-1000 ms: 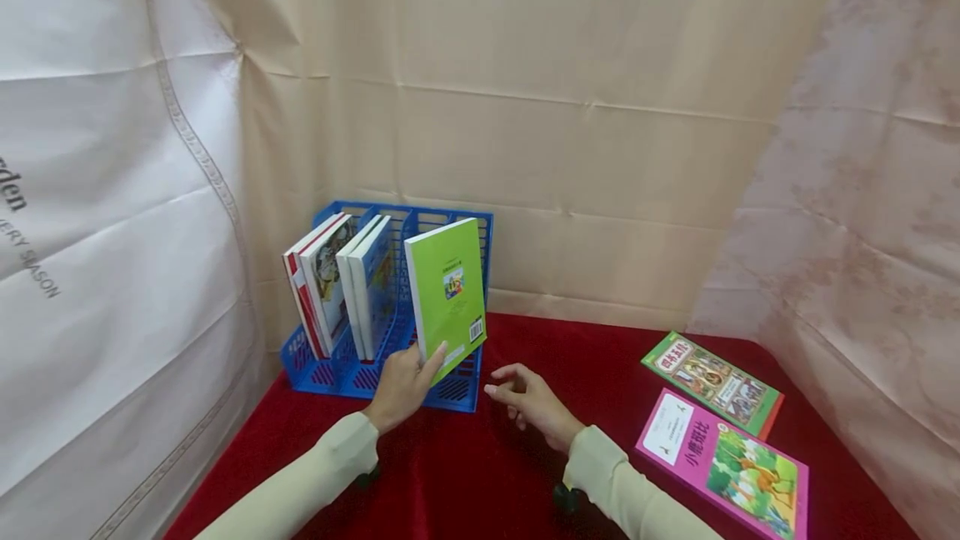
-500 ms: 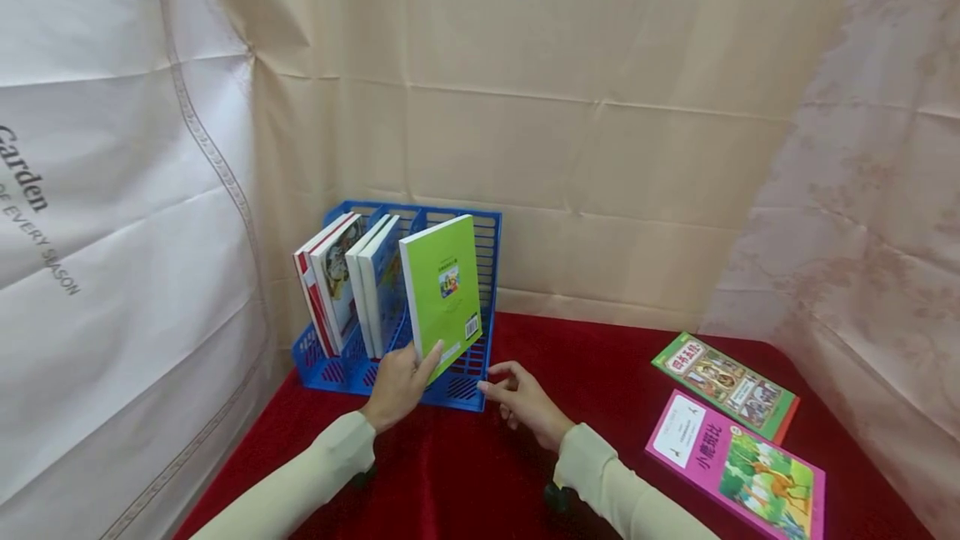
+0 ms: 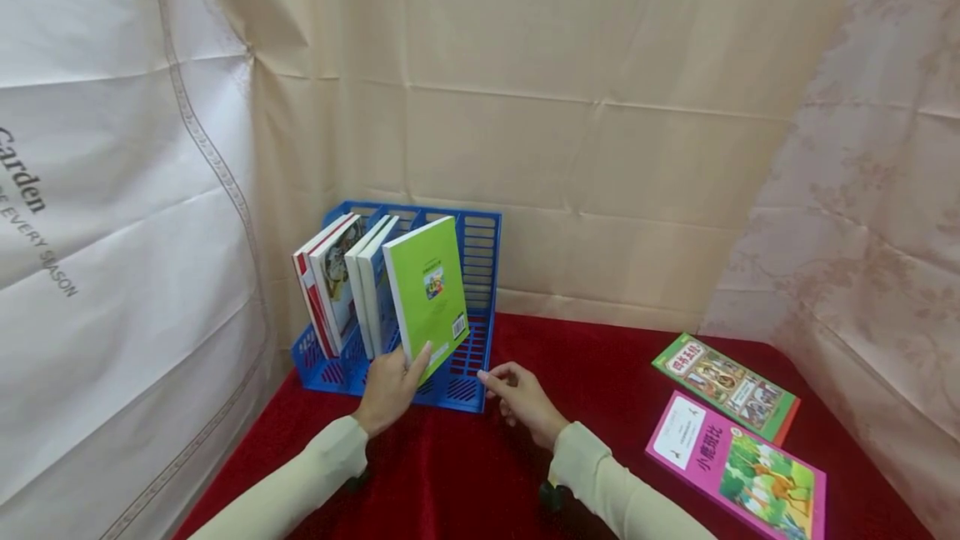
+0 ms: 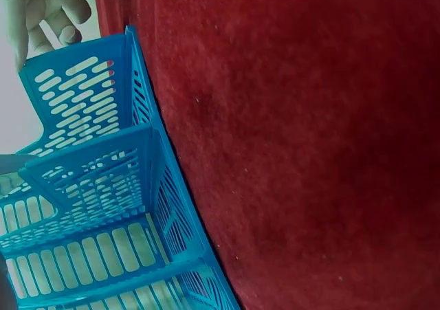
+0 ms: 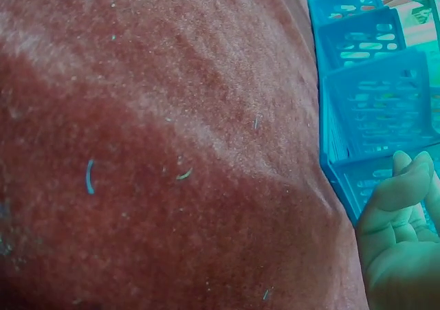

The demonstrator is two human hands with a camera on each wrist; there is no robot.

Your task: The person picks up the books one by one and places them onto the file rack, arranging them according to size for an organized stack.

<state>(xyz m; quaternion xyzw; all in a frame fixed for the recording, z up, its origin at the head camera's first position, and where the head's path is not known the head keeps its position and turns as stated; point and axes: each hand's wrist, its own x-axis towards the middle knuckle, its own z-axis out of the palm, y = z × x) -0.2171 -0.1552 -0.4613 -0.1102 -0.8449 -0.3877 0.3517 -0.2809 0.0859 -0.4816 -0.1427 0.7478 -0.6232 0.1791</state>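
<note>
In the head view my left hand [image 3: 386, 390] grips a green book [image 3: 427, 298] by its lower spine corner, thumb on the back cover. The book stands upright, slightly tilted, over the right-hand part of a blue slotted file rack [image 3: 492, 298]. Whether its lower edge touches the rack floor is hidden. My right hand [image 3: 521, 402] pinches the front edge of the rack's right side wall between thumb and forefinger; the right wrist view shows these fingertips [image 5: 405, 160] at the wall. White-edged books [image 3: 371, 286] and red-spined books [image 3: 318, 290] stand in the left compartments.
A pink book [image 3: 738, 465] and a green-and-red book [image 3: 727, 386] lie flat on the red cloth [image 3: 585, 357] at right, their edges close together. Beige curtain [image 3: 600, 148] hangs behind the rack, and a white curtain [image 3: 127, 273] hangs at left.
The green book has shifted left in my left hand, baring more of the rack's right compartment. My right hand has come to the rack's right edge and taken hold. The view turned slightly left.
</note>
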